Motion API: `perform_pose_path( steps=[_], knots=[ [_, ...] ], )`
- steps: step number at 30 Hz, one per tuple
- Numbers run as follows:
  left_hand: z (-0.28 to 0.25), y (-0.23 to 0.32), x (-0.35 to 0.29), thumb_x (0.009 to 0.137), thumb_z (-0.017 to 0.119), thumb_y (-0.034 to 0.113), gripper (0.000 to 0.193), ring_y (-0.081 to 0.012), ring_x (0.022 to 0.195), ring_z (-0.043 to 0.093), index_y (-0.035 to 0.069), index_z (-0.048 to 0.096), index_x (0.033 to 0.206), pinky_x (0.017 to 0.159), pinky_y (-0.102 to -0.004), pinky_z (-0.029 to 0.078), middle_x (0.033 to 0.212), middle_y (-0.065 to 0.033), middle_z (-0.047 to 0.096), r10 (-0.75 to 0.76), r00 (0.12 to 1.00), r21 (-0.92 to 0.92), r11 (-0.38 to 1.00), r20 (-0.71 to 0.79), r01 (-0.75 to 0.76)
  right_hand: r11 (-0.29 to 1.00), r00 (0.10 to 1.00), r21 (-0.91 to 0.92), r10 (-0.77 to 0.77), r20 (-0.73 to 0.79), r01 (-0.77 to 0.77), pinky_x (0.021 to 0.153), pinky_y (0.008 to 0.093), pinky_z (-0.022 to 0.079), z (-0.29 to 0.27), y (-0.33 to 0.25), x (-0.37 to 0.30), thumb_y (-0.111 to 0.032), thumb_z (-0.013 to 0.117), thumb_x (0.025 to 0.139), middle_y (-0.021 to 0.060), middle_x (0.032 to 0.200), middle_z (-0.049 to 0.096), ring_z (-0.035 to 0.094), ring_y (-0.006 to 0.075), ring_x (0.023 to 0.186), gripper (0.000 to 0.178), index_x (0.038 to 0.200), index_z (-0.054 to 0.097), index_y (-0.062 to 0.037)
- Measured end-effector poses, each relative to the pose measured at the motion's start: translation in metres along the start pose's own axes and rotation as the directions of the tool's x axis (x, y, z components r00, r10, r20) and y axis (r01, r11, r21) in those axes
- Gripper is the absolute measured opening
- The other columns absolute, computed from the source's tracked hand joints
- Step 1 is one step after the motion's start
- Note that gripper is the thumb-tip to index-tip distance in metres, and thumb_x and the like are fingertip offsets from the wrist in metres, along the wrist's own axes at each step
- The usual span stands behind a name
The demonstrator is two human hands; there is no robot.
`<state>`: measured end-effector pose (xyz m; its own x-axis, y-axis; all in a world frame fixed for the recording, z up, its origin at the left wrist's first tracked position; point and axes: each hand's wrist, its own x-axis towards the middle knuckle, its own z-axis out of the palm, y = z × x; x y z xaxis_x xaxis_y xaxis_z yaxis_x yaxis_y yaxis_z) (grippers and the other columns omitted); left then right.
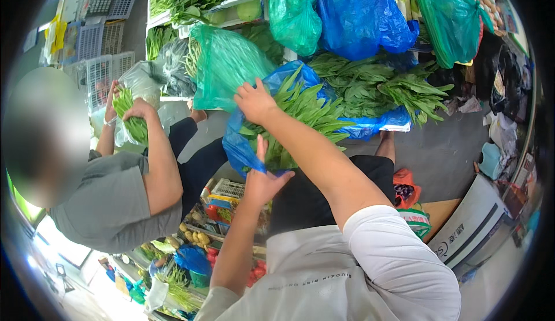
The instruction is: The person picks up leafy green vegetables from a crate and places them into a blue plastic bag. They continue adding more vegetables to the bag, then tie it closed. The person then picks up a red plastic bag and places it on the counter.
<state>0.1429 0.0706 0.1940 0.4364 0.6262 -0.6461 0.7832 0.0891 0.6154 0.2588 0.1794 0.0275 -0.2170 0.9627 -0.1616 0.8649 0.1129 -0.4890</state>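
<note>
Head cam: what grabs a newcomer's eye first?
First, the leafy greens in a blue plastic bag at picture centre, with the wearer's right hand above the left hand. Next, the large blue bundle at the top, between green plastic bags. At left, a grey-shirted co-worker holds green stalks.

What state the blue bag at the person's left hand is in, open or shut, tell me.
Open: the blue bag is not closed over the leafy greens, which stick out uncovered.
</note>
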Motion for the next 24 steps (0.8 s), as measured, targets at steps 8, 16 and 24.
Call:
perform_pose_path(
  steps=[8, 16, 24],
  knots=[
    [0.002, -0.028, -0.007, 0.076, 0.090, 0.014, 0.127, -0.0367, 0.137, 0.053, 0.011, 0.000, 0.165, 0.108, -0.0477, 0.051, 0.163, -0.0223, 0.035, 0.064, 0.996, -0.023, 0.998, -0.055, -0.066, 0.816, 0.817, -0.071, 0.565, -0.118, -0.574, 0.072, 0.0427, 0.054, -0.049, 0.153, -0.090, -0.016, 0.061, 0.089, 0.0123, 0.101, 0.072, 0.071, 0.0289, 0.098, 0.016, 0.099, 0.073, -0.0122],
    [0.028, -0.003, 0.035, 0.080, 0.083, 0.042, 0.090, -0.0428, 0.121, 0.063, 0.026, 0.042, 0.158, 0.088, -0.0471, 0.057, 0.169, -0.0175, 0.023, 0.030, 0.999, 0.570, 0.821, 0.030, -0.042, 0.504, 0.721, 0.673, 0.690, 0.063, -0.541, 0.080, 0.0463, 0.054, -0.070, 0.106, -0.244, -0.024, 0.063, 0.097, 0.0177, 0.093, 0.075, 0.071, 0.0349, 0.086, 0.027, 0.094, 0.072, 0.0012],
    [0.027, -0.031, 0.106, 0.073, 0.085, 0.057, 0.097, -0.0380, 0.069, 0.072, 0.005, 0.052, 0.149, 0.065, -0.0452, 0.057, 0.080, -0.0214, 0.074, -0.083, 0.942, 0.750, 0.584, -0.325, 0.311, 0.492, 0.873, 0.782, 0.469, 0.133, -0.383, 0.071, 0.0360, 0.054, -0.096, 0.091, -0.244, -0.052, 0.074, 0.088, 0.0147, 0.078, 0.065, 0.070, 0.0237, 0.077, 0.055, 0.095, 0.066, 0.0018]
  ],
)
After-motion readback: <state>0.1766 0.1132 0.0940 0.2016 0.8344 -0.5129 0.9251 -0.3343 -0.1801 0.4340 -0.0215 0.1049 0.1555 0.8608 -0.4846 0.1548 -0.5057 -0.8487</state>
